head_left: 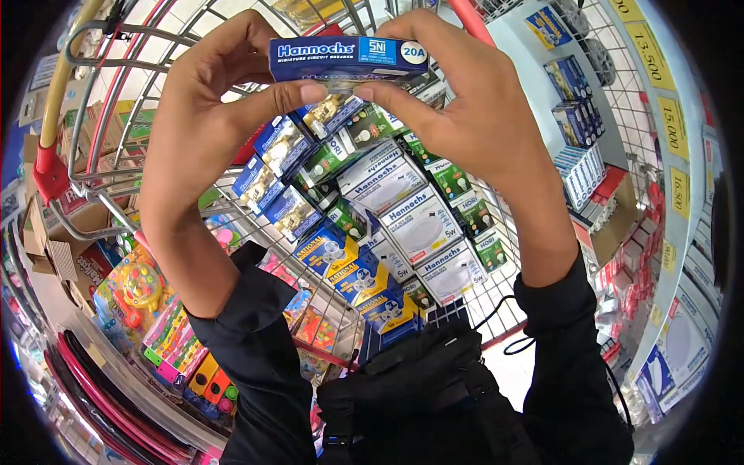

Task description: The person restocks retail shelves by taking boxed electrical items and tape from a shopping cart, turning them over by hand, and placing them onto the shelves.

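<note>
A blue Hannochs miniature circuit breaker box, marked 20A, is held up near the top middle of the head view. My left hand grips its left end, thumb underneath. On its right end my right hand is closed, with the thumb at the lower edge. Both thumb tips nearly meet below the box. Beneath the hands, a shopping cart holds white Hannochs 5w boxes, green HORI bulb boxes, blue boxes with pictured bulbs and yellow-and-blue National boxes.
Yellow price tags line a shelf edge at the right, beside small stacked blue boxes. Colourful packaged toys and opened cardboard cartons lie at the left. The cart's yellow-and-red bar stands at the upper left.
</note>
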`<state>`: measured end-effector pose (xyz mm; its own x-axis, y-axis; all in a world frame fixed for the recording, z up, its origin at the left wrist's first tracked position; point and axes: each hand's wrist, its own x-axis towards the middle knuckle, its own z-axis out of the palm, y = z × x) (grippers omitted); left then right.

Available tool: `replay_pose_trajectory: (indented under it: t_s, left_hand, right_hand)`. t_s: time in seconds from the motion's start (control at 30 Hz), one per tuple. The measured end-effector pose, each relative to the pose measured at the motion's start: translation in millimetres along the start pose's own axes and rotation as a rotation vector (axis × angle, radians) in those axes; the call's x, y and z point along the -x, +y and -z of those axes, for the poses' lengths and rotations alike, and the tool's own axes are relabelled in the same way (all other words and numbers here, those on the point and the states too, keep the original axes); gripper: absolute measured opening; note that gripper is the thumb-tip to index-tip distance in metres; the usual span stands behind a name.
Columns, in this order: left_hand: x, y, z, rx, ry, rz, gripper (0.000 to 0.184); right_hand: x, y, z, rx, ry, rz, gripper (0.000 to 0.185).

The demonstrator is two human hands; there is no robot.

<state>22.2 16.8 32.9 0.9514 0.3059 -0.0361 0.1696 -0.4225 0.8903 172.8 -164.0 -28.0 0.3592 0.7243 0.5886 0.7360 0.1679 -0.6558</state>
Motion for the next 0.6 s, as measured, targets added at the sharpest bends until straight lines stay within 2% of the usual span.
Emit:
replay_pose_trajectory:
  t_s: [0.13, 0.23, 0.37, 0.47, 0.53, 0.6]
  left_hand:
    - [-1, -5, 1, -0.014, -0.021, 0.025, 0.026]
    - [-1, -2, -2, -0.035, -0.016, 0.064, 0.026]
    - [-1, -6, -6, -0.100, -0.041, 0.054, 0.025]
    - [-3, -8, -9, -0.112, -0.060, 0.076, 0.025]
    - [1, 4, -15, -0.046, -0.083, -0.019, 0.025]
    - [1, 9, -15, -0.051, -0.094, -0.005, 0.025]
  right_hand:
    - [1, -1, 0, 0.079, -0.050, -0.006, 0.037]
    - [-2, -4, -2, -0.022, 0.003, 0.030, 0.031]
    - [-8, -16, 16, -0.084, -0.190, -0.108, 0.040]
    - [-8, -23, 21, -0.035, -0.220, -0.082, 0.042]
    - [-9, -24, 20, -0.050, -0.239, -0.092, 0.041]
    - [-8, -24, 21, -0.050, -0.242, -0.082, 0.038]
